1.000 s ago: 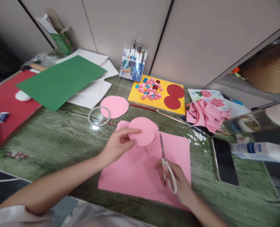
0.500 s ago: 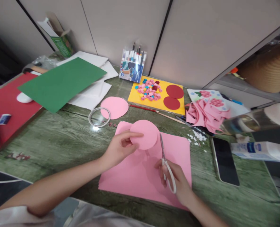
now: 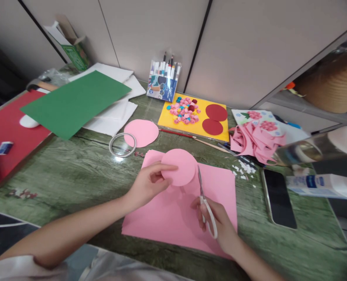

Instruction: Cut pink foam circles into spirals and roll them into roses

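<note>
Between thumb and fingers, my left hand (image 3: 151, 181) pinches the left edge of a round pink paper disc (image 3: 183, 166). The disc is held above a stack of pink paper sheets (image 3: 167, 222). My right hand (image 3: 218, 222) is closed around the white handles of a pair of scissors (image 3: 210, 216). Their blades point up and away, close to the disc's right edge, and look nearly closed. A second pink paper disc (image 3: 144, 132) lies behind my left hand, partly under a silver ring (image 3: 111, 145).
Behind are a yellow sheet (image 3: 164, 113) with small paper balls (image 3: 186, 110) and red discs (image 3: 216, 112), plus a marker pack (image 3: 161, 86). On the right lie pink scraps (image 3: 258, 138), a phone (image 3: 280, 199) and a bottle (image 3: 310, 183). Green card (image 3: 79, 101) lies left.
The near edge of the pink disc has tilted slightly toward me. Both hands keep their grips and have barely moved.
</note>
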A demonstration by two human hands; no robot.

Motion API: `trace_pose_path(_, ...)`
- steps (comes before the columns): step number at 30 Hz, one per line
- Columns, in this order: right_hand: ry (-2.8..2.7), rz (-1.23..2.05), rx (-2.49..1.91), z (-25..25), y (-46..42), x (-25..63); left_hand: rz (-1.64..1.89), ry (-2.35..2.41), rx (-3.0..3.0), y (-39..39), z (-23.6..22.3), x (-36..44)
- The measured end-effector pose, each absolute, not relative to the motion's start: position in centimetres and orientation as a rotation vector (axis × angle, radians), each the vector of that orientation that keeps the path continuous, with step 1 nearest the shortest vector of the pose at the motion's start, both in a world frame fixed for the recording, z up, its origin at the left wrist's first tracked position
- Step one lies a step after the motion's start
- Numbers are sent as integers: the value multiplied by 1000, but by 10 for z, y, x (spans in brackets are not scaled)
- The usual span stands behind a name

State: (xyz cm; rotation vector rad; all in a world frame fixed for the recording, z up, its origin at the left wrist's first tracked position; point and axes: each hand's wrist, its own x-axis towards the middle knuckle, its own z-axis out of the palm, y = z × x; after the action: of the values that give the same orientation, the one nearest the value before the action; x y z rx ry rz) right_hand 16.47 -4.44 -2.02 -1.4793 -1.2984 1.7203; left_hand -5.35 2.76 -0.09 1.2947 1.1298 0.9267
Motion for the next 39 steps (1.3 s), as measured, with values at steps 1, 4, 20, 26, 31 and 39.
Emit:
trace_pose_path(1,-1295,1724,-1480,-20,-44,165,928,1130,1296,28,0,-53)
trace_pose_path(4,-1279,1733,-1481,-20,-44,164,928,1131,1295,27,0,-53)
trace_pose_path(20,-1279,1731,-1519,-18,-44,163,935,1143,1276,26,-6,-54)
trace_pose_path(26,-1291,1737,-1498,-19,-45,164,920,1168,1296,27,-7,-53)
trace_pose_path(31,-1288,1732,-1482,-16,-43,163,910,1150,1273,26,-5,-53)
trace_pose_path(39,-1262,1744,-1474,-15,-43,163,871,1162,1319,27,-2,-52)
